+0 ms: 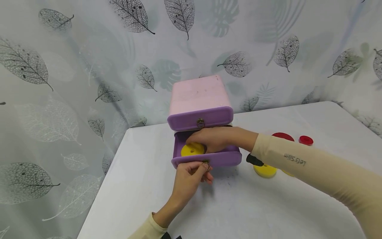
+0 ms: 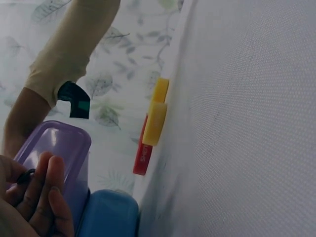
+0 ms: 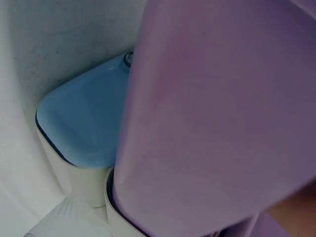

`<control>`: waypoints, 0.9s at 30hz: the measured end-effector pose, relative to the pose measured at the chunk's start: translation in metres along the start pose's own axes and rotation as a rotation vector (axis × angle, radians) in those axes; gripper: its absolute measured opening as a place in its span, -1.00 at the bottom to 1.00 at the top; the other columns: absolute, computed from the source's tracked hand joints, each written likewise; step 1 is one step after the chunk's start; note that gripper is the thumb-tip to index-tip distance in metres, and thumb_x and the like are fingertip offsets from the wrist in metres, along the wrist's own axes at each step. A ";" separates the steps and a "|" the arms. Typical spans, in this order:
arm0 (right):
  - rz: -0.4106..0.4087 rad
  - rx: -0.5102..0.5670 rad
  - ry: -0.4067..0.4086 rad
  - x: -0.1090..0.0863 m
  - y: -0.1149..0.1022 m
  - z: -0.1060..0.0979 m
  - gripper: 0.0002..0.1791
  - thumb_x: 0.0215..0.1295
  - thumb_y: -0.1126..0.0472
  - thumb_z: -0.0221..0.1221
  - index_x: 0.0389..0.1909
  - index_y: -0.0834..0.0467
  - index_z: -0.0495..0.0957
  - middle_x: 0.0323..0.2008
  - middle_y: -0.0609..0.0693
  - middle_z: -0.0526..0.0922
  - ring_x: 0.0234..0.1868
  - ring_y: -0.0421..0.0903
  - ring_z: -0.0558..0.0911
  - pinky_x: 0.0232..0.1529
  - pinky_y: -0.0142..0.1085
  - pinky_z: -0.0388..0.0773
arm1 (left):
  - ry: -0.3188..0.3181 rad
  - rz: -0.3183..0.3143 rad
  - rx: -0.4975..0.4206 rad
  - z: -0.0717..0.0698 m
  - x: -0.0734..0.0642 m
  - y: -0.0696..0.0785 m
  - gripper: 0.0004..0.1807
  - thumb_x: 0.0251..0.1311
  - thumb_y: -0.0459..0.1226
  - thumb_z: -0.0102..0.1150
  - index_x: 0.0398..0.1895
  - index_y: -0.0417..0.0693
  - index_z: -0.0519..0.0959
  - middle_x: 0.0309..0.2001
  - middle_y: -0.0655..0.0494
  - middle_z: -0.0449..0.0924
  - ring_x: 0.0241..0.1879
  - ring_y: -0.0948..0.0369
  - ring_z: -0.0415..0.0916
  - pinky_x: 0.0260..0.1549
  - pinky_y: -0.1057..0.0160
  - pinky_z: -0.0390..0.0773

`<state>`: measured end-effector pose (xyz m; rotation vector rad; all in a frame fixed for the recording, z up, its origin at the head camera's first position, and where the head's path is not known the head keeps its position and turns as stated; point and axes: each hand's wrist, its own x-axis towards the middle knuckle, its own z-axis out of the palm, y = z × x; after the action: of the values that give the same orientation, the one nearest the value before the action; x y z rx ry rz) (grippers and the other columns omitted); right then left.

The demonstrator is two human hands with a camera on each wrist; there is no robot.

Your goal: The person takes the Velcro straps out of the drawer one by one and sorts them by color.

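The purple drawer (image 1: 221,159) of a small pink cabinet (image 1: 198,94) stands pulled out in the head view. At its front my left hand (image 1: 188,181) pinches the small ring pull (image 1: 206,166) between thumb and finger. My right hand (image 1: 213,137) reaches down inside the drawer, its fingers and thumb curled about a thick yellow disc (image 1: 192,150) with a hole in its middle. In the left wrist view, my left hand (image 2: 37,200) shows at the drawer front. The drawer's purple underside (image 3: 212,108) fills much of the right wrist view, where the disc is hidden.
Above is a closed purple-fronted drawer (image 1: 200,118); below, a blue drawer (image 2: 109,215). Right of the cabinet on the white table (image 1: 143,186) lie a yellow disc (image 1: 265,171), a large red disc (image 1: 283,136) and a small red one (image 1: 306,140), partly behind the right sleeve.
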<state>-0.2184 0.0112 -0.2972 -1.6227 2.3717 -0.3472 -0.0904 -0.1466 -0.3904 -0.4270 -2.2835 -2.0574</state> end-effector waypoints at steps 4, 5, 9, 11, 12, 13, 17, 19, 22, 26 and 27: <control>0.015 -0.013 0.021 0.003 0.002 0.005 -0.35 0.26 0.28 0.45 0.36 0.20 0.48 0.17 -0.01 0.63 -0.01 -0.05 0.58 0.14 -0.19 0.52 | 0.000 -0.014 -0.005 0.001 0.000 0.001 -0.74 0.48 -0.23 0.20 -0.28 -0.20 0.76 -0.48 0.02 0.74 -0.48 -0.01 0.74 -0.31 -0.05 0.70; 0.013 -0.013 0.029 0.004 0.003 0.006 -0.35 0.26 0.26 0.46 0.36 0.20 0.48 0.16 -0.01 0.63 0.00 -0.06 0.58 0.15 -0.20 0.52 | 0.000 -0.015 -0.005 0.001 -0.001 0.001 -0.75 0.48 -0.23 0.20 -0.28 -0.19 0.76 -0.48 0.02 0.74 -0.48 -0.01 0.74 -0.30 -0.07 0.70; -0.009 0.002 0.053 0.005 0.004 0.009 -0.33 0.29 0.24 0.44 0.39 0.23 0.45 0.19 0.02 0.61 0.04 -0.06 0.58 0.18 -0.20 0.50 | -0.001 -0.018 -0.006 0.001 -0.001 0.001 -0.74 0.49 -0.22 0.20 -0.27 -0.19 0.77 -0.48 0.01 0.74 -0.48 -0.02 0.74 -0.29 -0.12 0.69; -0.017 0.013 0.058 0.006 0.004 0.010 -0.33 0.31 0.22 0.43 0.40 0.23 0.44 0.21 0.01 0.60 0.05 -0.06 0.57 0.18 -0.21 0.49 | -0.001 -0.016 -0.005 0.001 0.000 0.001 -0.74 0.49 -0.22 0.20 -0.28 -0.19 0.77 -0.48 0.01 0.74 -0.48 -0.02 0.74 -0.29 -0.13 0.69; -0.020 0.014 0.062 0.006 0.004 0.011 -0.33 0.31 0.22 0.43 0.40 0.24 0.45 0.22 0.01 0.60 0.06 -0.06 0.57 0.20 -0.20 0.49 | 0.000 -0.015 -0.002 0.001 0.000 0.001 -0.74 0.49 -0.22 0.20 -0.28 -0.19 0.77 -0.48 0.01 0.74 -0.48 -0.02 0.74 -0.29 -0.13 0.69; -0.021 0.012 0.067 0.006 0.004 0.011 -0.34 0.31 0.22 0.43 0.39 0.23 0.46 0.23 0.00 0.60 0.08 -0.06 0.57 0.21 -0.20 0.48 | 0.000 -0.013 -0.003 0.001 0.000 0.001 -0.74 0.49 -0.22 0.20 -0.28 -0.19 0.77 -0.48 0.01 0.74 -0.48 -0.02 0.74 -0.30 -0.13 0.69; 0.004 -0.007 0.106 0.004 0.005 0.011 -0.36 0.28 0.17 0.44 0.36 0.20 0.52 0.22 -0.04 0.63 0.10 -0.09 0.57 0.19 -0.19 0.50 | 0.005 -0.009 0.002 0.001 0.000 0.001 -0.73 0.50 -0.20 0.20 -0.29 -0.17 0.77 -0.48 0.01 0.74 -0.48 -0.03 0.74 -0.31 -0.12 0.69; 0.014 -0.017 0.128 0.002 0.005 0.010 -0.35 0.26 0.14 0.45 0.36 0.19 0.54 0.21 -0.05 0.64 0.08 -0.10 0.58 0.18 -0.19 0.50 | 0.009 -0.008 0.005 0.001 0.000 0.001 -0.72 0.50 -0.19 0.20 -0.29 -0.16 0.77 -0.48 0.01 0.74 -0.48 -0.03 0.74 -0.32 -0.08 0.70; 0.009 -0.023 0.161 -0.001 0.005 0.008 -0.38 0.23 0.12 0.48 0.30 0.16 0.58 0.11 -0.09 0.68 -0.04 -0.11 0.58 0.06 -0.21 0.53 | 0.012 -0.007 0.011 0.001 0.001 0.001 -0.72 0.50 -0.18 0.20 -0.30 -0.15 0.77 -0.49 0.02 0.74 -0.48 -0.03 0.74 -0.35 -0.01 0.69; -0.003 -0.030 0.181 -0.004 0.005 0.004 -0.44 0.20 0.17 0.51 0.22 0.12 0.62 -0.01 -0.16 0.67 -0.13 -0.13 0.52 -0.06 -0.25 0.51 | 0.019 -0.007 0.012 0.001 0.001 0.002 -0.72 0.50 -0.18 0.20 -0.31 -0.14 0.77 -0.49 0.02 0.74 -0.48 -0.03 0.74 -0.36 0.02 0.69; -0.006 -0.030 0.182 -0.004 0.005 0.003 -0.45 0.19 0.18 0.51 0.21 0.12 0.63 -0.03 -0.17 0.67 -0.14 -0.13 0.52 -0.06 -0.25 0.50 | 0.022 -0.008 0.011 0.001 0.001 0.002 -0.72 0.50 -0.18 0.20 -0.31 -0.14 0.77 -0.49 0.01 0.74 -0.48 -0.03 0.74 -0.35 0.01 0.70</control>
<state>-0.2204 0.0170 -0.3012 -1.6768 2.5160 -0.4819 -0.0907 -0.1455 -0.3883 -0.3940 -2.2867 -2.0414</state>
